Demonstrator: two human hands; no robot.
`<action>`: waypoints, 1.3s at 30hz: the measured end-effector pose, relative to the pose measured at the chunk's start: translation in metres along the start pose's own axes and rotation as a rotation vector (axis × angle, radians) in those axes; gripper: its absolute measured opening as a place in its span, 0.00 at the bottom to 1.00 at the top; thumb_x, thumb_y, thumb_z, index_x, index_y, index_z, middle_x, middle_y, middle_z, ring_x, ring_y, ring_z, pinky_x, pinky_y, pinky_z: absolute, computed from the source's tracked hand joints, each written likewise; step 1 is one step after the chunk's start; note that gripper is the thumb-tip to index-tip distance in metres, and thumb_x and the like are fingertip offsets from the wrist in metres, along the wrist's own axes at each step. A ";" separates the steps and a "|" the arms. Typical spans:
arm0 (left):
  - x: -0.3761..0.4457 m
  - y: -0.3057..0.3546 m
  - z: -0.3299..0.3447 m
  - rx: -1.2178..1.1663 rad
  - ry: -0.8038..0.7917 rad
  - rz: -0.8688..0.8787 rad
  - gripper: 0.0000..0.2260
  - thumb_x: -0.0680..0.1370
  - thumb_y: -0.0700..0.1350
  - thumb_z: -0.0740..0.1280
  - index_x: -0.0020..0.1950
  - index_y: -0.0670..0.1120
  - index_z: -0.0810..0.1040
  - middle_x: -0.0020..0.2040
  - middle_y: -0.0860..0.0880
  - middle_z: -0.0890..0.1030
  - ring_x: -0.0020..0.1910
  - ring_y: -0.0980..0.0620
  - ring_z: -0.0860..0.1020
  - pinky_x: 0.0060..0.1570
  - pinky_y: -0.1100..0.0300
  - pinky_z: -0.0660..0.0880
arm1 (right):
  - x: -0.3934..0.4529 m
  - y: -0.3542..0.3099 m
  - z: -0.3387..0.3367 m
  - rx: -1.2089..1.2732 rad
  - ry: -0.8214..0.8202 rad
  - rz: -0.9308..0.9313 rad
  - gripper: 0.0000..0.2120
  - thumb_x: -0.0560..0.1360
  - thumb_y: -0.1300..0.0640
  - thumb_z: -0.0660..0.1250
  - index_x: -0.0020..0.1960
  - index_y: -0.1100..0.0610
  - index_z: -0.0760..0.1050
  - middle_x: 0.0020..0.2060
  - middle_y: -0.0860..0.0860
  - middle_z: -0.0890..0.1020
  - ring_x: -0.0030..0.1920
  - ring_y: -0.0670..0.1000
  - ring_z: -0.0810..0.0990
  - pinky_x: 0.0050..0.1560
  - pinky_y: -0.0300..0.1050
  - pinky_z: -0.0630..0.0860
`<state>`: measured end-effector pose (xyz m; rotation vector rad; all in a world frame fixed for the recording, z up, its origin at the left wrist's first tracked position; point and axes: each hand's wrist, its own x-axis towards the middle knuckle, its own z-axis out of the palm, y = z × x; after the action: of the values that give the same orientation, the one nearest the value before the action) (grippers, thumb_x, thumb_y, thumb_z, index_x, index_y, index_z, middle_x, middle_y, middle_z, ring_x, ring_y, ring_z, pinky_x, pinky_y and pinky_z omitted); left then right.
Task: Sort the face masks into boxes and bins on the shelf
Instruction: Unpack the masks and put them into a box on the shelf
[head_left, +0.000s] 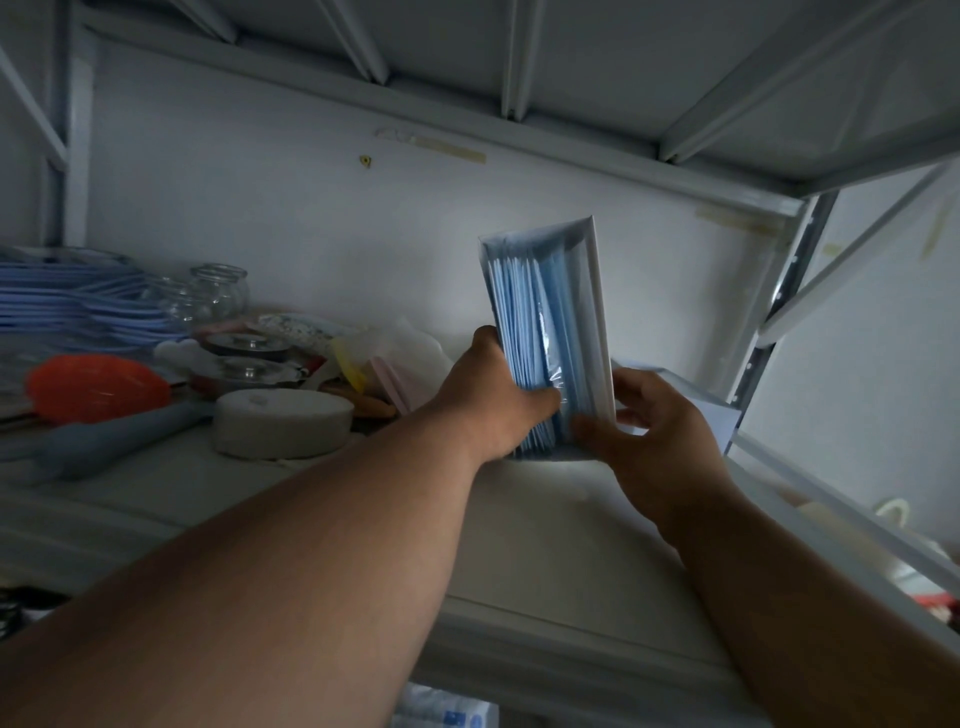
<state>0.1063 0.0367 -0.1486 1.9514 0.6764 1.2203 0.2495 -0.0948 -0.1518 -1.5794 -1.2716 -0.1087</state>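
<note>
Both forearms reach up and in over the shelf (519, 519) edge. Left hand (498, 400) grips the lower left side of the mask pack (550, 332), fingers curled around it, thumb on the front. Right hand (660, 421) holds the lower right corner, fingers (597, 431) pinching the bottom of the white card side.

Pack: blue masks in clear wrap, standing upright on its short end, bottom at or just above the shelf surface; can't tell if it's touching. It sits toward the right end of the shelf, near the upright post.

Looks like the placing step. To do it well: keep both hands low on the pack until the base is flat, then slide it back toward the wall. The wrap is slick and the stack is loose inside, so squeeze from the sides, not the top. A pale box edge (717, 410) shows just behind the right hand; probably the target, unclear.

Left, well apart: white round roll (283, 423), orange thing (96, 387), glass jars (218, 293), stacked blue masks (67, 301) further back.
</note>
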 end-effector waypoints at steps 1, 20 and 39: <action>0.000 0.000 -0.001 0.009 0.000 -0.004 0.28 0.75 0.50 0.79 0.69 0.50 0.69 0.55 0.51 0.80 0.49 0.53 0.80 0.45 0.60 0.77 | 0.000 0.000 0.000 -0.004 0.003 -0.001 0.21 0.75 0.52 0.81 0.63 0.39 0.78 0.55 0.35 0.84 0.54 0.39 0.83 0.58 0.47 0.81; -0.006 0.011 -0.004 0.004 -0.003 -0.059 0.23 0.77 0.49 0.73 0.69 0.48 0.68 0.58 0.48 0.79 0.50 0.50 0.80 0.43 0.59 0.76 | 0.002 0.005 0.002 -0.014 0.037 -0.007 0.23 0.74 0.56 0.81 0.64 0.40 0.78 0.58 0.38 0.85 0.54 0.40 0.84 0.61 0.50 0.82; -0.006 0.008 -0.003 -0.012 0.009 -0.051 0.28 0.74 0.51 0.79 0.67 0.50 0.68 0.54 0.50 0.80 0.48 0.54 0.80 0.37 0.66 0.73 | 0.000 0.000 0.001 -0.031 0.023 -0.002 0.25 0.74 0.51 0.82 0.68 0.42 0.80 0.58 0.37 0.85 0.58 0.42 0.84 0.64 0.56 0.83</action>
<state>0.1015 0.0282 -0.1442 1.9089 0.7180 1.1995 0.2488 -0.0937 -0.1526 -1.5992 -1.2594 -0.1486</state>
